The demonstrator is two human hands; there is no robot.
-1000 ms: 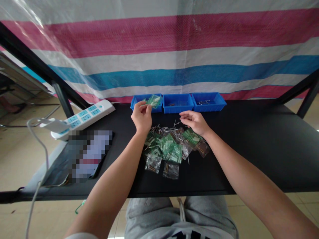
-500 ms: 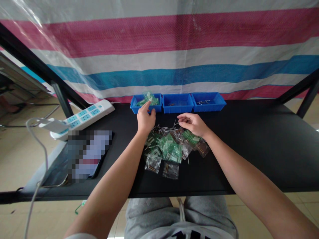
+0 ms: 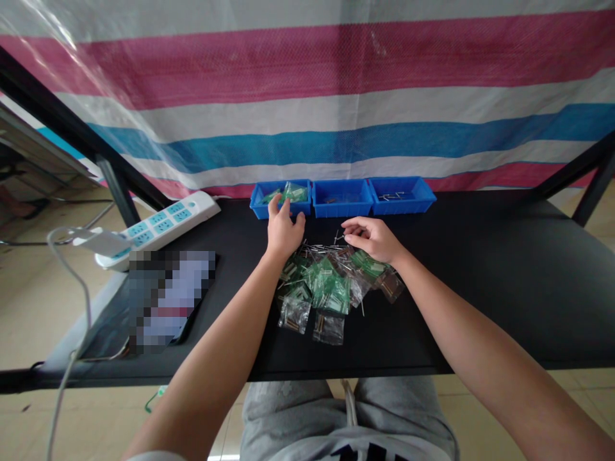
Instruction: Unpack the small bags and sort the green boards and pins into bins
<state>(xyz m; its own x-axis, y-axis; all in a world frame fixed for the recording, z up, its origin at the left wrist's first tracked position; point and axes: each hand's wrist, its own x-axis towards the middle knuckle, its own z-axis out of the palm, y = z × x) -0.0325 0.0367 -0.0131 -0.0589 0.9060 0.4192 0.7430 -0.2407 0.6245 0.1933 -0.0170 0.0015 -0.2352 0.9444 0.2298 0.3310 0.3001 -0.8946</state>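
My left hand (image 3: 285, 232) reaches to the front edge of the left blue bin (image 3: 262, 210), its fingers spread and nothing between them. Inside that bin, just beyond my fingertips, lie green plastic bags (image 3: 295, 191). My right hand (image 3: 373, 239) rests at the back right of the pile, fingers curled toward the thumb. Thin metal pins (image 3: 336, 237) lie right at its fingertips; whether one is pinched is too small to tell. Between my forearms spreads a pile of green bags (image 3: 327, 285), small clear bags with brown pieces (image 3: 329, 328) and loose silvery pins (image 3: 321, 248).
A middle blue bin (image 3: 343, 210) holds a few small bags, and the right blue bin (image 3: 404, 207) holds some metal pins. On the left are a white power strip (image 3: 163, 224) with a plugged-in charger and a blurred phone (image 3: 180, 298). A striped sheet (image 3: 307, 115) hangs behind the black table.
The green bag at my left fingertips has settled into the left bin, and my left fingers have spread and drawn back slightly. My right hand has stayed in place.
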